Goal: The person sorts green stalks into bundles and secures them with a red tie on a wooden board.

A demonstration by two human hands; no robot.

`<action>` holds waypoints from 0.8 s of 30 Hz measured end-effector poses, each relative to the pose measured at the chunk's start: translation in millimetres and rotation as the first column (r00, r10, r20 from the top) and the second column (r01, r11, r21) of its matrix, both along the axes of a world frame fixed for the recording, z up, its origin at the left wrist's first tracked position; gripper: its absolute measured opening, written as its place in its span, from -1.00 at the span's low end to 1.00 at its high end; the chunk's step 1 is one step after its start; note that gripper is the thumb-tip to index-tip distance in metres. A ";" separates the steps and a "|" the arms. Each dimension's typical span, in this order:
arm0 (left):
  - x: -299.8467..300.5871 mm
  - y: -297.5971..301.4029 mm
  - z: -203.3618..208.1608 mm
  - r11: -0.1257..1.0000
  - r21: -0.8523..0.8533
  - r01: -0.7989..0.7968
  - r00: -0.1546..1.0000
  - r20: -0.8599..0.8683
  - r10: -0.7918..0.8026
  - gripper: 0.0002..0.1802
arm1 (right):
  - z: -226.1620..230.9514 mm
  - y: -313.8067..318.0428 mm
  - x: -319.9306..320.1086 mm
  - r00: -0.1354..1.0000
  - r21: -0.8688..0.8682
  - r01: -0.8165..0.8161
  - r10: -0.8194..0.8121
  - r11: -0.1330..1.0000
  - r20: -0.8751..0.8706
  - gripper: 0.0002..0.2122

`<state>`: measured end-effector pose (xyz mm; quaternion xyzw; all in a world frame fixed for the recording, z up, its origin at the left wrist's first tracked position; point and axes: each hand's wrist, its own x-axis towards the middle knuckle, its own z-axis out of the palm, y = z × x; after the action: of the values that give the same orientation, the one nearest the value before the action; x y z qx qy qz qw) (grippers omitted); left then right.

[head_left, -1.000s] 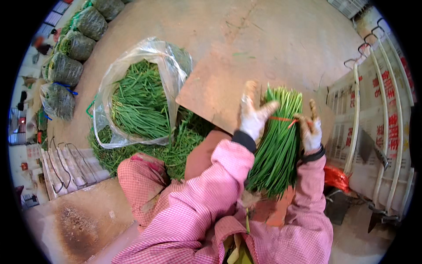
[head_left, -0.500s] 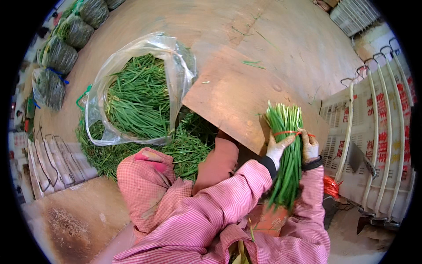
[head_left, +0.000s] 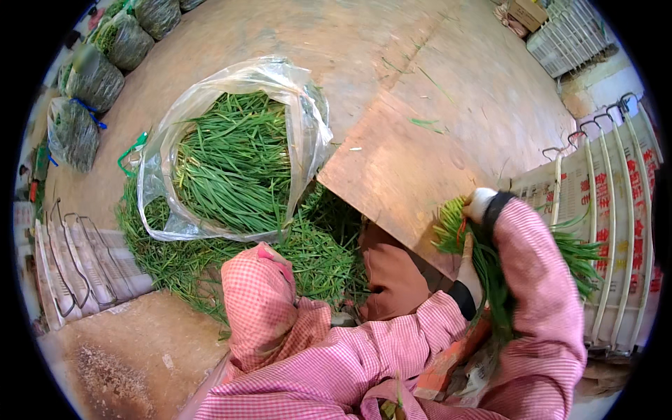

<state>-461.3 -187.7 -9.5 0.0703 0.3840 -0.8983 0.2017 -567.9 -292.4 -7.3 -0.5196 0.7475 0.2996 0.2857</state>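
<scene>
A bunch of garlic chives with a red tie near its pale cut ends stands tilted at the right edge of a wooden board. My left hand closes around the bunch from the near left side, just below the tie. My right hand, in a white glove, is closed at the tied end, its fingers mostly hidden. More green leaves stick out beyond my right forearm; whether they belong to the same bunch I cannot tell.
An open clear plastic bag full of loose chives stands at left, with a heap of chives around it. White crates with metal hooks stand at right, another crate at left. Several filled bags line the far left.
The bunch has tipped and its leaves have swung right. My right hand has moved up over the tied end, with its forearm reaching across; my left hand has shifted slightly right and nearer.
</scene>
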 end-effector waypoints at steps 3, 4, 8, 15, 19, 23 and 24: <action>-5.3 -8.4 3.4 0.999 -0.047 0.019 0.987 0.162 -0.011 -0.39 | -9.0 2.7 2.2 0.999 -0.090 0.022 -0.019 0.996 0.035 -0.83; -7.1 -11.2 3.9 0.998 -0.051 0.030 0.977 0.213 -0.019 -0.42 | -2.4 -2.8 -2.3 0.988 -0.054 0.114 -0.108 0.992 0.107 -0.83; -11.3 -12.7 2.2 0.992 0.008 0.124 0.936 0.331 -0.120 -0.45 | 10.2 -17.2 10.8 0.996 -0.026 0.054 -0.053 0.998 0.068 -0.81; -15.6 -16.2 -0.2 0.994 -0.038 0.099 0.970 0.227 -0.088 -0.41 | 18.5 -18.5 7.2 0.988 -0.066 0.058 -0.048 0.996 0.146 -0.78; 3.5 -43.1 -44.2 0.594 -0.764 0.253 0.958 0.285 -0.042 -0.39 | 52.8 -30.7 38.1 0.851 -0.335 0.209 -0.002 0.919 0.524 -0.84; 76.3 -84.2 -59.8 -0.812 -0.385 0.439 0.822 0.537 0.190 -0.59 | 10.6 8.4 56.4 0.911 -0.691 -0.358 0.397 0.629 -0.110 -0.80; 101.9 -100.5 -12.4 -0.919 -0.126 0.374 0.747 0.628 0.218 -0.54 | -13.2 25.5 63.9 0.893 -0.605 -0.445 0.376 0.661 -0.246 -0.79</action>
<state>-359.4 -288.2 -21.9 0.0873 -0.8398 -0.5189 -0.1340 -504.0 -266.9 -20.5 -0.7250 0.6803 0.1052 -0.0237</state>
